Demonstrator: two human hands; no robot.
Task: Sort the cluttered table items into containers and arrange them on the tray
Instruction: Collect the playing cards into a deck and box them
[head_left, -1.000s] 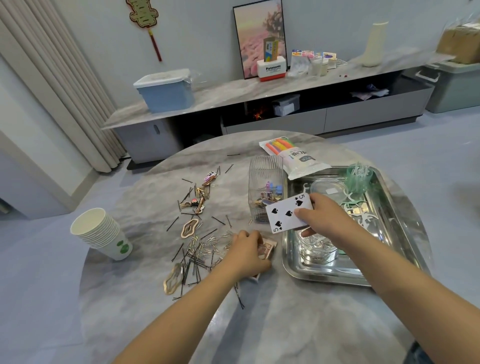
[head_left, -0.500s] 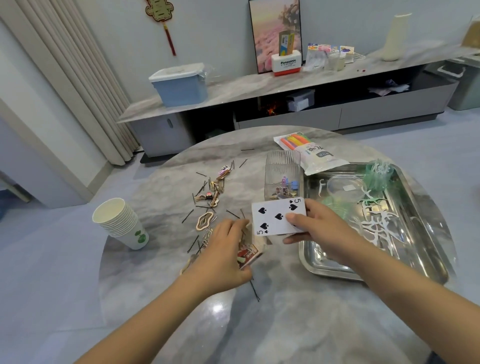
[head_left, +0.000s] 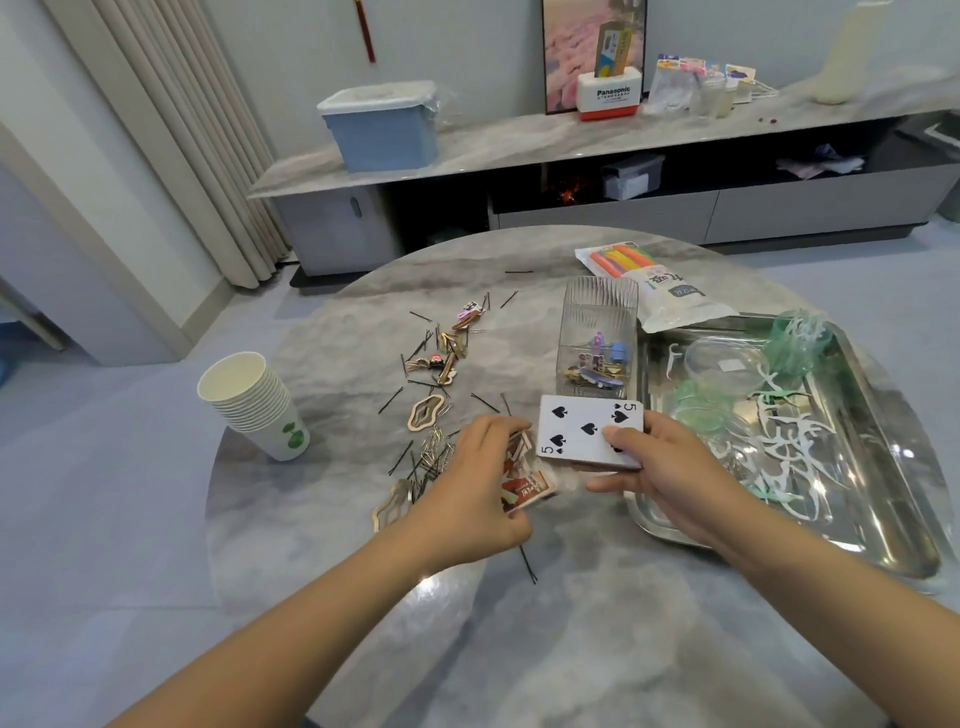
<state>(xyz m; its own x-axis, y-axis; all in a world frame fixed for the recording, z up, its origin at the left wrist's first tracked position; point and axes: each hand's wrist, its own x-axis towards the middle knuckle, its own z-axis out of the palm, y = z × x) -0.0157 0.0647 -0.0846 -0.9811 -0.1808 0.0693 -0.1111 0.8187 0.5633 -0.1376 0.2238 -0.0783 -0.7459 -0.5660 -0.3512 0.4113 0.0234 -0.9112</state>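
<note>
The right hand (head_left: 670, 483) pinches a stack of cards (head_left: 589, 431), thumb on top, with the five of spades facing up. The stack's long side runs left to right. The left hand (head_left: 478, 493) curls over more cards (head_left: 524, 483) lying on the table (head_left: 337, 545) and holds them. These loose cards sit just left of the stack, almost touching it, so the left hand is the nearer one to bring them over.

A clear cup (head_left: 597, 338) with clips in it stands just behind the stack. The tray (head_left: 883, 519) lies at the right edge of the table, under the right wrist. Hairpins (head_left: 431, 457) are scattered to the left of the left hand. Paper cups (head_left: 254, 405) stand near the left edge.
</note>
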